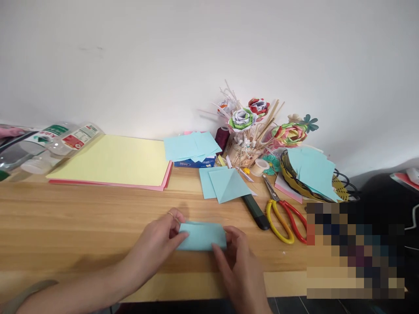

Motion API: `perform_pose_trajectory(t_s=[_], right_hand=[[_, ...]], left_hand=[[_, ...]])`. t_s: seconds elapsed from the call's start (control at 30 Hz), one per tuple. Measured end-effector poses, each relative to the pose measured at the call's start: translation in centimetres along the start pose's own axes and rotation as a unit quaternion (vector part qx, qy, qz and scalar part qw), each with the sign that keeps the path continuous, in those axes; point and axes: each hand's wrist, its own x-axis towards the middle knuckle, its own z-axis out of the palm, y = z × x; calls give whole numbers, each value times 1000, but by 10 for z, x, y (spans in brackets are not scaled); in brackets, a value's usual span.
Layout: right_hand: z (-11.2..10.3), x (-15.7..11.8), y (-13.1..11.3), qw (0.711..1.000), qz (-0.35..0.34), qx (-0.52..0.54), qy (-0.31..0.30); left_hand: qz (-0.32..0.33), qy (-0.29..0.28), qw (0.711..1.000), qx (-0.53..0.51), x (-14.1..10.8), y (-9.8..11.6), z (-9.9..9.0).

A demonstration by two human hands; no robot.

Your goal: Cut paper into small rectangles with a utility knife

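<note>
A light blue paper [203, 237], folded into a rectangle, is held between both hands near the front of the wooden table. My left hand [165, 235] pinches its left end, thumb on the near face and fingers behind. At the right end, my right hand [237, 257] grips it with the thumb at the lower corner. Behind the hands lie blue square sheets [229, 184], the top one with diagonal creases. A dark-handled tool [257, 213] sticks out from under them.
Scissors [278, 218] with yellow and red handles lie right. A yellow paper stack [114, 161] and plastic bottles [49, 148] stand left. At the back are paper flowers [242, 119], a thread spool [261, 166] and a basket [290, 174] holding blue paper.
</note>
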Motion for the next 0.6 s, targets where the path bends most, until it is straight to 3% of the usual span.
perform_pose_trajectory(t_s=[0.1,0.27,0.47,0.6], right_hand=[[-1,1,2,1000,-4,0,-24],[3,3,1,999,-26,-16,14],[6,0,1,999,-28,-36,10],[9,-3,4,999,-34,-38,18]], left_hand=[[-8,-5,1000,-6,1,0,-1],[-33,-80,994,67,1,5,-5],[97,-64,985,128,6,4,-10],[140,-55,978,144,9,-1,-8]])
